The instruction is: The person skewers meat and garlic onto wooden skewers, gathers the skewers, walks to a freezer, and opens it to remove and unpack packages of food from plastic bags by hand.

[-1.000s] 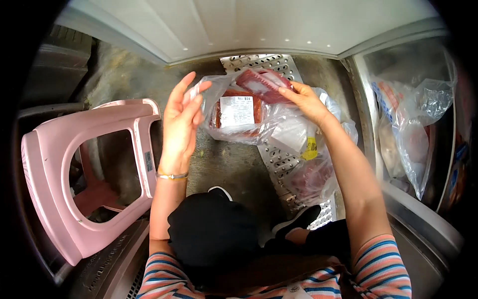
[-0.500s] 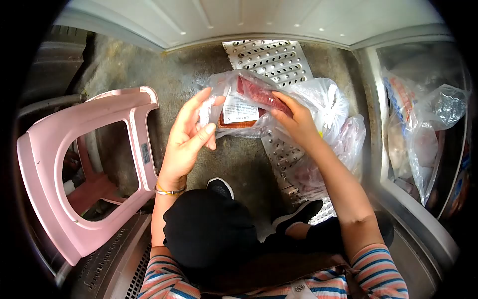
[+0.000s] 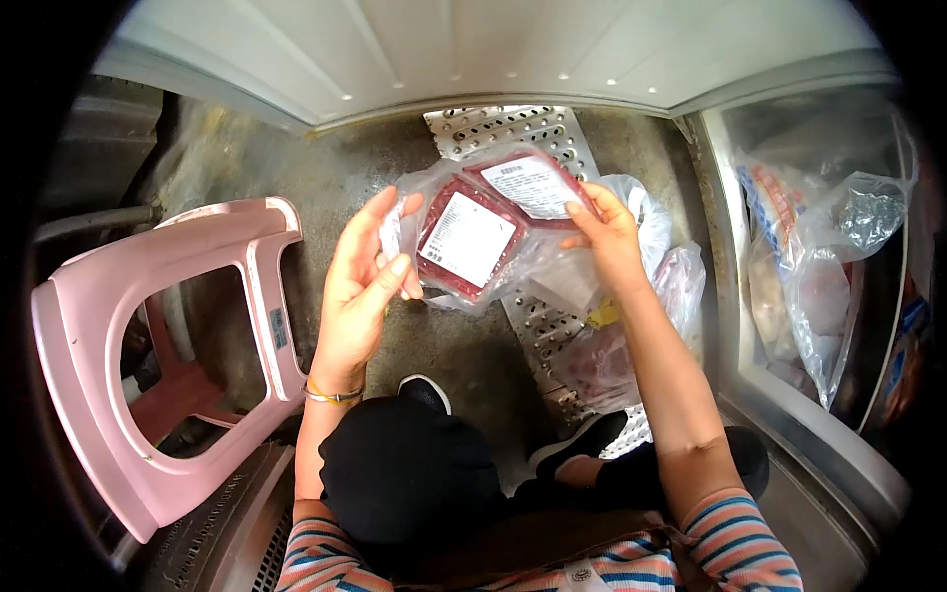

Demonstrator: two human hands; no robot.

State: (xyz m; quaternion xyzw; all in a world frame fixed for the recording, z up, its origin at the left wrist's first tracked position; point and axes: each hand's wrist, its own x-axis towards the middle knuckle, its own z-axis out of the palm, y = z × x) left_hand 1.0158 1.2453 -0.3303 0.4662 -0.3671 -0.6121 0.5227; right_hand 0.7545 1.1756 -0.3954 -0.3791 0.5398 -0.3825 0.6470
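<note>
Between my hands hangs a clear plastic bag (image 3: 533,255) with two red packages in it. My left hand (image 3: 367,271) grips the bag's left edge, its plastic bunched between thumb and fingers. The left package (image 3: 469,240) carries a white label and faces up inside the bag. Beside it on the upper right is a second red package (image 3: 530,187), also with a white label. My right hand (image 3: 607,227) pinches that second package at its right corner, thumb on top. Whether bag film lies between these fingers and the package I cannot tell.
A pink plastic stool (image 3: 89,365) lies on its side at the left. Plastic bags (image 3: 681,286) rest on a perforated metal strip (image 3: 541,331) across the floor. At the right, an open compartment (image 3: 735,335) holds bagged items (image 3: 824,276). A pale door panel (image 3: 493,49) spans the top.
The packages have turned so both white labels face up. My right hand has shifted slightly up and right with the second package. My left hand still grips the bag.
</note>
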